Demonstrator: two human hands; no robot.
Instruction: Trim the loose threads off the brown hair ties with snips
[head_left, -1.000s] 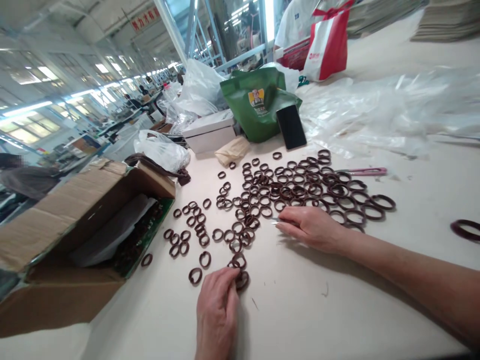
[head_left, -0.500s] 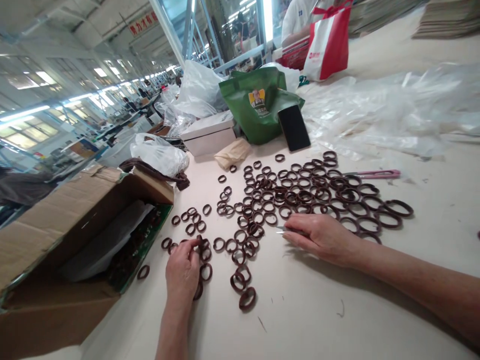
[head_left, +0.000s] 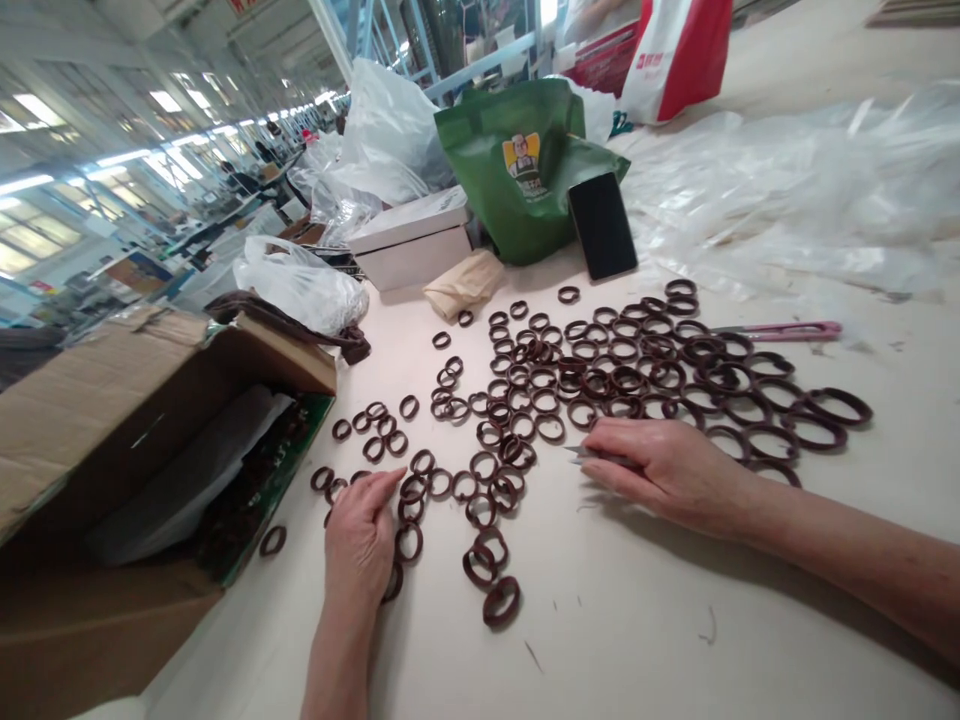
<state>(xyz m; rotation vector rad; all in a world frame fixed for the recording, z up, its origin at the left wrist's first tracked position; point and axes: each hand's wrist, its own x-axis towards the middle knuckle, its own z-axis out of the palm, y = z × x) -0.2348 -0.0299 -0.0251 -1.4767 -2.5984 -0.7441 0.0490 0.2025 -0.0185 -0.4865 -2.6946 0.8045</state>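
Item: one open corrugated cardboard box, tilted in view at our left. Contents: a translucent sheet, a green printed panel along one side, and dark pieces too dim for us to identify.

Item: dark brown rings, many, spread across the bench, thickest beyond our right hand; one lies just beside the box.

Item: white lidded carton, closed; contents hidden. Beside it, a green bag with a portrait label, a black phone leaning on it; contents hidden.

Hands: our right is closed around a pointed metal tool, tips exposed. Our left, fingers loosely bent, lies among rings; whether it grips one, we cannot tell.
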